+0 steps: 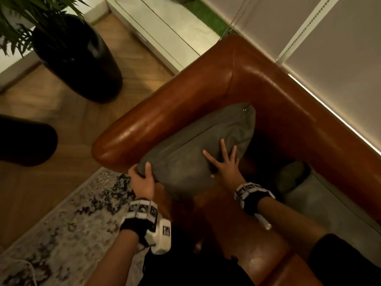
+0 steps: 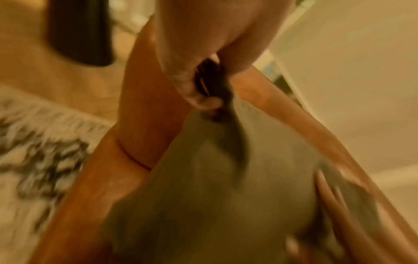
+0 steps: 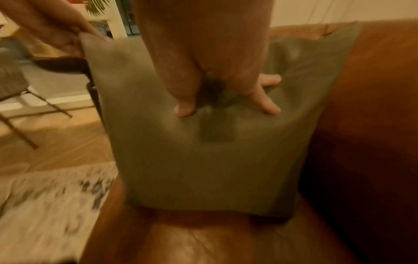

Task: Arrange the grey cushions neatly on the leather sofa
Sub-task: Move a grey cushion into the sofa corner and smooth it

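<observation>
Cushion [image 1: 198, 149] leans against the sofa [image 1: 268, 83] armrest; left hand [image 1: 142, 180] pinches its corner, right hand [image 1: 224, 162] presses flat, fingers spread. Let go unevenly and it'll probably flop forward.

The cushion [image 1: 191, 145] stands on the sofa [image 1: 278, 96] seat, against its armrest [image 1: 156, 122].

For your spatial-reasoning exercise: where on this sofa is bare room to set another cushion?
Free: the leather seat nearest the camera, below the held grey cushion. Crowded: the corner, where the left hand grips and the right hand presses it; a second cushion fills the backrest side.
</observation>
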Action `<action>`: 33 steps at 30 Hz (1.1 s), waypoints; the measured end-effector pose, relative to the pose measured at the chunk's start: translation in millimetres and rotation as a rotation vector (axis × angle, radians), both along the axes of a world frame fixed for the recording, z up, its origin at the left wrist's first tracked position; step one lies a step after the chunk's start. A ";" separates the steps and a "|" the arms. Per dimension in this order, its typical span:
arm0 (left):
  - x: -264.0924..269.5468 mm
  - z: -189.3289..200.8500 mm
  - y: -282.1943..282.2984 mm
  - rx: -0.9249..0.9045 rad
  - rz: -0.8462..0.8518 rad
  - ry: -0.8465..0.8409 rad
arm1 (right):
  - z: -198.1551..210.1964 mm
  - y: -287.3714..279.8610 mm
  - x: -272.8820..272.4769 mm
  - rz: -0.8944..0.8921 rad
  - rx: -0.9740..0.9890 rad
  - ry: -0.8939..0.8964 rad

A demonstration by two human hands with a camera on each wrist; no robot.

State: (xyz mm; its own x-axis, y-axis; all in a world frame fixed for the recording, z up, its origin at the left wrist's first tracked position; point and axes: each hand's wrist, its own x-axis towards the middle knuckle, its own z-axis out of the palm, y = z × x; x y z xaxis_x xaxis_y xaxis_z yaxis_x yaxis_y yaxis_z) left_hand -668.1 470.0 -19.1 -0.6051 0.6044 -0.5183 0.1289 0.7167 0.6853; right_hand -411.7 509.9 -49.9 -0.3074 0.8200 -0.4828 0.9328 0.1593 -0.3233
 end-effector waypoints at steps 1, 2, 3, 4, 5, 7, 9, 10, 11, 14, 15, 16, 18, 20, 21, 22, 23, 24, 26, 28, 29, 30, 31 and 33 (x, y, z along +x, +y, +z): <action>3.2 2.2 -5.8 0.057 -0.109 0.132 | -3.4 15.1 -13.5 -0.029 -0.014 -0.012; 6.3 4.4 -9.6 0.068 -0.240 0.317 | -6.6 33.4 -26.1 -0.044 -0.025 -0.028; 9.2 7.0 -10.2 0.055 -0.384 0.495 | -8.4 52.9 -36.3 -0.040 -0.030 -0.041; 12.3 7.3 -7.5 0.043 -0.534 0.649 | -8.8 70.7 -43.2 -0.018 -0.032 -0.059; 16.3 7.6 -0.2 0.026 -0.682 0.756 | -8.6 84.7 -46.8 0.009 -0.046 -0.090; 26.8 6.7 22.1 -0.021 -0.911 0.855 | -7.5 98.6 -47.0 0.037 -0.083 -0.131; 37.8 2.8 53.7 -0.146 -1.000 0.848 | -8.9 97.3 -44.5 0.042 -0.089 -0.147; 41.0 0.0 69.6 -0.221 -1.020 0.829 | -8.9 95.2 -43.8 0.045 -0.084 -0.140; 42.2 -3.5 82.6 -0.280 -1.039 0.807 | -9.6 92.1 -42.6 0.048 -0.074 -0.126; 34.8 -10.0 100.0 -0.316 -1.038 0.749 | -7.2 67.0 -27.1 0.082 0.129 -0.040; 30.5 -11.9 102.3 -0.306 -1.016 0.733 | -8.9 51.9 -18.2 0.184 0.270 -0.019; 27.2 -13.6 104.1 -0.300 -0.985 0.713 | -13.7 35.4 -11.0 0.382 0.385 -0.012; 25.4 -14.2 106.3 -0.307 -0.938 0.668 | -29.9 10.6 -3.3 0.839 0.424 -0.080; 28.9 -12.7 105.4 -0.302 -0.908 0.649 | -50.6 14.0 -4.4 0.945 0.388 -0.186; 30.8 -11.7 102.9 -0.303 -0.905 0.664 | -57.9 24.9 -9.1 0.929 0.356 -0.241; 32.4 -11.1 99.6 -0.304 -0.911 0.700 | -63.4 37.4 -14.7 0.943 0.301 -0.281; 33.2 -10.7 95.5 -0.301 -0.921 0.738 | -69.7 44.6 -17.2 0.975 0.244 -0.302; 32.3 -10.7 92.8 -0.295 -0.938 0.756 | -73.6 48.4 -18.4 0.986 0.188 -0.318; 28.2 -12.3 92.4 -0.281 -1.009 0.718 | -81.4 44.6 -22.1 0.957 0.206 -0.298; 27.6 -15.5 95.7 -0.268 -1.083 0.601 | -86.6 34.4 -21.1 0.993 0.237 -0.272; 28.8 -17.4 99.3 -0.268 -1.120 0.522 | -85.7 30.1 -17.3 1.013 0.238 -0.271; 30.4 -20.9 102.6 -0.283 -1.153 0.440 | -84.7 27.2 -11.1 1.034 0.256 -0.272; 31.2 -21.7 106.0 -0.301 -1.170 0.376 | -80.8 25.4 -3.0 1.033 0.294 -0.221; 29.3 -22.0 111.5 -0.322 -1.130 0.334 | -63.8 18.9 20.8 0.907 0.414 -0.022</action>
State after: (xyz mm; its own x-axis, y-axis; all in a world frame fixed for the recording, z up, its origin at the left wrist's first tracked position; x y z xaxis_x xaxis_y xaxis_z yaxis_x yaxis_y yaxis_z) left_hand -638.8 581.5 -41.2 0.0457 0.7491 -0.6608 0.9248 0.2185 0.3116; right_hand -390.9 528.8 -113.7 -0.8952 0.3846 -0.2251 0.4077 0.9108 -0.0650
